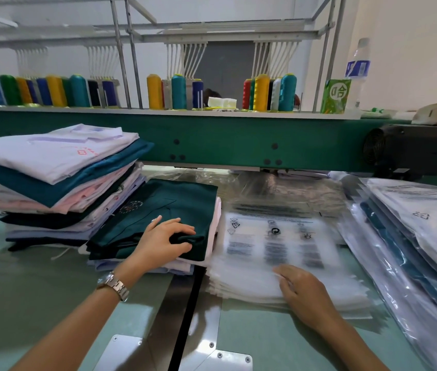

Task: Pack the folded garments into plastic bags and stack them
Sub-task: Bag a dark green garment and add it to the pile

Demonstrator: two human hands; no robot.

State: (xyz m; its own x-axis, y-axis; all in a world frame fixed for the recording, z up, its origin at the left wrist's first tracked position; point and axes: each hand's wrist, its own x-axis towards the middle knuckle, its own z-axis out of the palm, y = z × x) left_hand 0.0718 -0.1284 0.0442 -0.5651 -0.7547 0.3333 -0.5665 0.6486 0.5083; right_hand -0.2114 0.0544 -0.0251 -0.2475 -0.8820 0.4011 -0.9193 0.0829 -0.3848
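**A:** Standing right behind the person at the table (24, 290), here's what I've got. The dark green garment (169, 202) tops a low pile at about 11 o'clock from them. Its long axis runs near-to-far, leaning toward 1 o'clock, with the stitched crest on the 10 o'clock side.

**B:** And the hands?

**A:** The left hand (164, 239), with a watch (114, 286) on its wrist, has its fingers curled and thumb tucked in, pinching a fold near the garment's 5 o'clock corner. The right hand (303, 293) lies knuckles-up on the near edge of the empty bags (271, 253) at 1 o'clock. It's too blurry there, so I can't tell if it's pinching the top bag or just resting.

**B:** Anything else?

**A:** There's a tall clothes pile (51, 178) at 10 o'clock, touching the low one. Packed bags (412, 228) are stacked at 3 o'clock, and thread cones (155, 91) line up at 12.
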